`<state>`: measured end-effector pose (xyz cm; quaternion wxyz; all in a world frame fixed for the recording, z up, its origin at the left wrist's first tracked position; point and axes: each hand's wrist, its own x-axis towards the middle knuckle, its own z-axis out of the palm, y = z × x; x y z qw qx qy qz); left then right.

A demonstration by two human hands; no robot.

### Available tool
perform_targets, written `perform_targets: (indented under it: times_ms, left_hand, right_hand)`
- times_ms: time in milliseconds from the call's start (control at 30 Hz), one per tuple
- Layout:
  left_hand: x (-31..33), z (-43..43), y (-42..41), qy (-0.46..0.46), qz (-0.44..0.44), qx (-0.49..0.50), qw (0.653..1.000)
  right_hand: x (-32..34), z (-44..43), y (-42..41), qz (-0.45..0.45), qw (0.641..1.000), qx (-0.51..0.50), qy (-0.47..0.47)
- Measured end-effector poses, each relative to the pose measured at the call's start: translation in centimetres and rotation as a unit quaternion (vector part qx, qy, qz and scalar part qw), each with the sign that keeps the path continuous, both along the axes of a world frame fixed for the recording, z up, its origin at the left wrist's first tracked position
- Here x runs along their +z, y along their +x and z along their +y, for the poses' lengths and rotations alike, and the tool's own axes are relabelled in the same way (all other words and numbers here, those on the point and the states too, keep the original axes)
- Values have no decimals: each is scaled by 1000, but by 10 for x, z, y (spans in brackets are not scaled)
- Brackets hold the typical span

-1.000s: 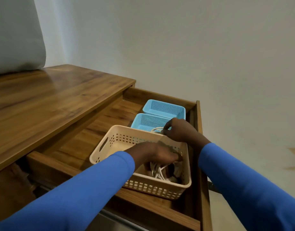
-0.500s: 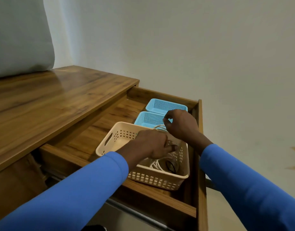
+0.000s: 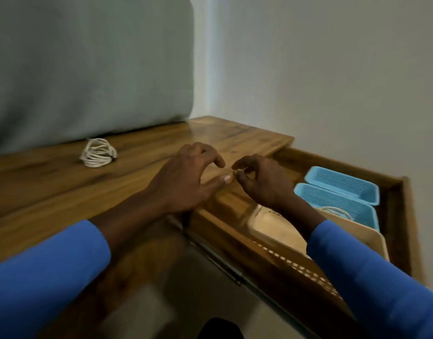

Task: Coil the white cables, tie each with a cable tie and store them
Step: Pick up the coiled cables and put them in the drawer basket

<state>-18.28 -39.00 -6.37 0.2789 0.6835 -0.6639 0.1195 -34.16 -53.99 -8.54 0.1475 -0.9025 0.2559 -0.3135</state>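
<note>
The right hand (image 3: 264, 182) hovers over the table (image 3: 51, 192) edge, its fingers (image 3: 237, 165) and thumb pinching a small white piece that I take to be a tie (image 3: 238, 170); it is too small and blurred to be sure. The left hand (image 3: 186, 177) is just beside it, loosely spread and holding nothing, thumb stretched towards the tie.

One coil (image 3: 98, 152) of white cable lies on the table, well to the left near the grey cushion (image 3: 88, 69). I cannot tell from here whether it is bound. Another loop of cable (image 3: 335, 211) shows in the open drawer (image 3: 396, 216), at the far rim of the beige basket (image 3: 372, 238), next to the blue baskets (image 3: 342, 182).

The step looks like readying the tie for that coil. To do it well, the left hand should take the free end so the tie is held straight between both hands, then carry it to the coil. The loops look springy and splayed, so one hand should squeeze them flat while the tie goes round the whole bundle, catching every strand. A strand left out would let the coil spread once stored.
</note>
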Motion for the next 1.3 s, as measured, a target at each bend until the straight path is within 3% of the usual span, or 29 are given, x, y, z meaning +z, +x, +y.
perform_targets:
  times_ms: [167, 333, 433, 500, 700, 867, 1033, 1167, 1300]
  left_hand:
    - [-2, 55, 84, -67, 47, 148, 986]
    - [-13, 72, 167, -88, 117, 313, 938]
    - [-13, 71, 207, -62, 155, 356, 919]
    - [-14, 67, 229, -19, 151, 359, 921]
    - [-27, 56, 274, 102, 118, 369, 916]
    - [-39, 55, 277, 33, 61, 341, 937]
    - [-35, 52, 229, -22, 91, 246, 965]
    - [-11, 11, 145, -54, 113, 117, 985]
    - [-2, -58, 47, -54, 170, 9, 984]
  right_hand:
    - [0, 35, 94, 8, 996, 84, 36]
    - [-3, 63, 165, 74, 986, 135, 71]
    - [-14, 64, 184, 140, 978, 128, 88]
    - [-25, 62, 187, 195, 974, 109, 36]
    - [-34, 60, 192, 198, 975, 103, 6]
    - [-34, 60, 193, 181, 978, 100, 22]
    - [-28, 53, 152, 92, 986, 102, 95]
    - [-34, 18, 58, 111, 994, 3, 23]
    - [-41, -27, -62, 135, 976, -171, -26]
